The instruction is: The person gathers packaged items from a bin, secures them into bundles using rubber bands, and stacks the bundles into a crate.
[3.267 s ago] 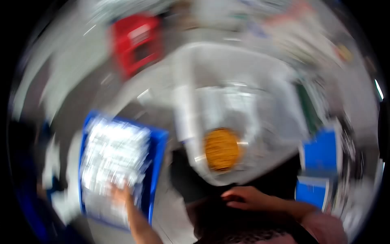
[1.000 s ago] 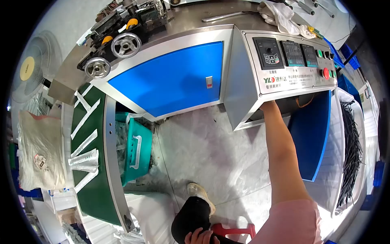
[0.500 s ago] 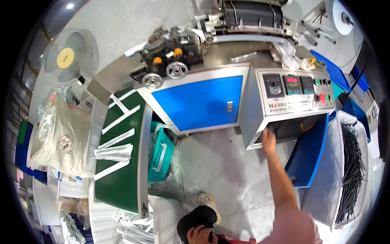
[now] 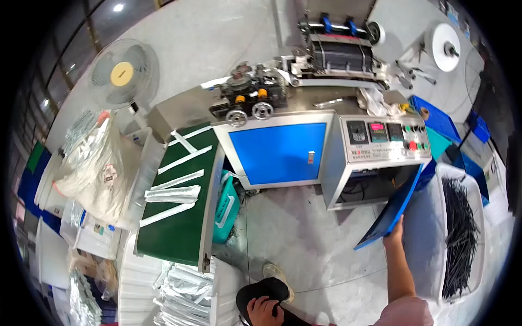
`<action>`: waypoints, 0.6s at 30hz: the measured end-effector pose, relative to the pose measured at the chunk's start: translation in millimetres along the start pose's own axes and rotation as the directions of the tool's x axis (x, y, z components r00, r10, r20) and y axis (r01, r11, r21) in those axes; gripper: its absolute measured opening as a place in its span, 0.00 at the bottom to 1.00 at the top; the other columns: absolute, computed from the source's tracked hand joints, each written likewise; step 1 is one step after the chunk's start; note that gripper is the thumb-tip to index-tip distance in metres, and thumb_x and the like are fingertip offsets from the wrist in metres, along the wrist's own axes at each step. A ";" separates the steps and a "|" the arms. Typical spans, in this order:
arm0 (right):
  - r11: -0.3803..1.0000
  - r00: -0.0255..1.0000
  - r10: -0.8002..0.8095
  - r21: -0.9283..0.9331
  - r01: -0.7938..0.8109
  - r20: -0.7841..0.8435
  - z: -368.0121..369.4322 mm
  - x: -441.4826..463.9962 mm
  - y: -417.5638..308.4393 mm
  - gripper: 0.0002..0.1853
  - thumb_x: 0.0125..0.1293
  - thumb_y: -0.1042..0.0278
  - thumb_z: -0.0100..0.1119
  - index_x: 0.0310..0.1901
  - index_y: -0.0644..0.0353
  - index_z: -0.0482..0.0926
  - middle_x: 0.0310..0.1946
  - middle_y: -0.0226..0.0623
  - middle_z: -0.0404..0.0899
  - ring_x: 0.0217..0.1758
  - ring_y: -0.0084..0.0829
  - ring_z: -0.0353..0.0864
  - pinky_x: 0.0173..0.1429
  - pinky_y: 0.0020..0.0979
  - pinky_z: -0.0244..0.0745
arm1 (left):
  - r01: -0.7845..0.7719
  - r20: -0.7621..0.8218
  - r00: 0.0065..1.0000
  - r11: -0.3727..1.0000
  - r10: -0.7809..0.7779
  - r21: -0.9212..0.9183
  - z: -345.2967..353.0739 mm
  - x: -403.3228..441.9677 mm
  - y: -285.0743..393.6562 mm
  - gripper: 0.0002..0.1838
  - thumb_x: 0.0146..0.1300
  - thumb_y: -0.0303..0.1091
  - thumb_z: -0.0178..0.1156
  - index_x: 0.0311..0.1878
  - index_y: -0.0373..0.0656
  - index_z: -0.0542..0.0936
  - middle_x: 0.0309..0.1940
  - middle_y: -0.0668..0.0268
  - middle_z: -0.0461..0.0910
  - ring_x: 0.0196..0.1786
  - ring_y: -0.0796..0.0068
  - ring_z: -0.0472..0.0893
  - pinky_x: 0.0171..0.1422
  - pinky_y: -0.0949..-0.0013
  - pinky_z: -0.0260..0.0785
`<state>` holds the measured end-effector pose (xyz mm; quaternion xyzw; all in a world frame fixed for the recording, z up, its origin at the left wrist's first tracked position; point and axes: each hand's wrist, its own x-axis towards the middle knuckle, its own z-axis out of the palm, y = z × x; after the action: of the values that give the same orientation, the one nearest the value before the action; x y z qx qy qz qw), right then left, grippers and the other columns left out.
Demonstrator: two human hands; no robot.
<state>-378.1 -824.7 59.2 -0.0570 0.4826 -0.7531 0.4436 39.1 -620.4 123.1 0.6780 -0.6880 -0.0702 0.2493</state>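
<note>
Head view: bare right hand (image 4: 394,232) is reaching forward at lower right, touching the open flat blue panel door (image 4: 387,217) near its lower outer edge. Fingers are partly going out of sight at the panel, so cannot tell how firmly this grip is closing. The panel door is slanting outward from the silver metal control cabinet (image 4: 333,182), whose dark compartment is showing black cables (image 4: 356,190). Bare left hand (image 4: 265,312) is resting on the black-clothed leg (image 4: 274,288) at bottom centre, fingers loosely spread and slightly bending; that grip is holding nothing visible.

Above the compartment, the cabinet's pale sloping face (image 4: 370,155) is carrying a lit red display (image 4: 376,126) and a round red push button (image 4: 412,145). To its left, a closed blue rectangular door (image 4: 277,155) is filling a silver frame. On the grey metal table (image 4: 310,99) above, a crumpled white cloth (image 4: 375,103) is lying behind the face; two silver handwheels (image 4: 236,118) are projecting from black machinery (image 4: 239,81).

Right of the arm, a long white plastic bin (image 4: 427,261) is holding thin black strips (image 4: 461,239). Left, a green conveyor belt (image 4: 176,242) is bearing flat white strips (image 4: 173,194), some bunching together. A teal plastic basket (image 4: 225,212) is standing just beside it. Below the belt's end, silvery-white packets (image 4: 185,296) are piling up.
</note>
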 end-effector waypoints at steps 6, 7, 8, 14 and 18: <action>0.938 0.878 0.328 -0.014 -0.345 0.348 159.1 51.6 62.2 0.45 0.58 0.30 0.38 0.67 0.58 0.44 0.68 0.42 0.43 0.70 0.40 0.44 0.69 0.45 0.41 | -0.026 -0.004 1.000 0.996 0.026 -0.081 -2.7 1.3 -8.6 0.07 0.44 0.34 0.58 0.30 0.49 0.79 0.28 0.68 0.79 0.46 0.70 0.75 0.58 0.58 0.55; 0.984 0.877 0.170 -0.031 -0.174 0.448 204.4 16.7 61.3 0.45 0.59 0.30 0.37 0.68 0.55 0.41 0.70 0.39 0.37 0.72 0.38 0.36 0.70 0.47 0.38 | -0.038 -0.017 0.999 0.993 0.036 -0.107 0.5 1.7 -14.8 0.07 0.44 0.33 0.58 0.30 0.49 0.79 0.28 0.68 0.79 0.46 0.69 0.75 0.58 0.57 0.56; 0.987 0.931 0.160 -0.070 -0.146 0.327 214.8 18.4 73.6 0.44 0.59 0.31 0.36 0.68 0.53 0.41 0.70 0.38 0.38 0.72 0.37 0.36 0.69 0.49 0.39 | -0.034 -0.028 0.999 0.991 0.030 -0.129 2.5 -2.7 -22.2 0.07 0.45 0.33 0.58 0.30 0.49 0.79 0.28 0.68 0.79 0.46 0.68 0.75 0.58 0.57 0.56; 0.834 0.830 0.372 -0.542 -0.102 0.415 138.6 -16.5 131.4 0.33 0.64 0.44 0.44 0.66 0.50 0.52 0.66 0.35 0.52 0.68 0.32 0.52 0.65 0.42 0.52 | -0.008 -0.088 0.996 0.980 -0.010 -0.200 -8.9 -24.3 -38.6 0.17 0.48 0.33 0.59 0.44 0.45 0.74 0.46 0.61 0.74 0.54 0.64 0.71 0.64 0.57 0.55; 0.467 0.515 0.732 -0.879 0.099 0.446 55.9 -151.3 165.4 0.20 0.62 0.58 0.54 0.51 0.61 0.70 0.44 0.35 0.76 0.45 0.29 0.76 0.42 0.26 0.70 | 0.188 -0.184 0.950 0.933 -0.252 -0.306 -37.3 -106.0 -24.6 0.22 0.50 0.30 0.59 0.51 0.40 0.69 0.54 0.57 0.69 0.59 0.57 0.66 0.61 0.60 0.60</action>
<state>-157.2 -776.4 11.9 -0.4790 0.5231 -0.2048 0.6745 72.9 -510.6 118.4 0.7117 -0.5580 -0.1208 0.4094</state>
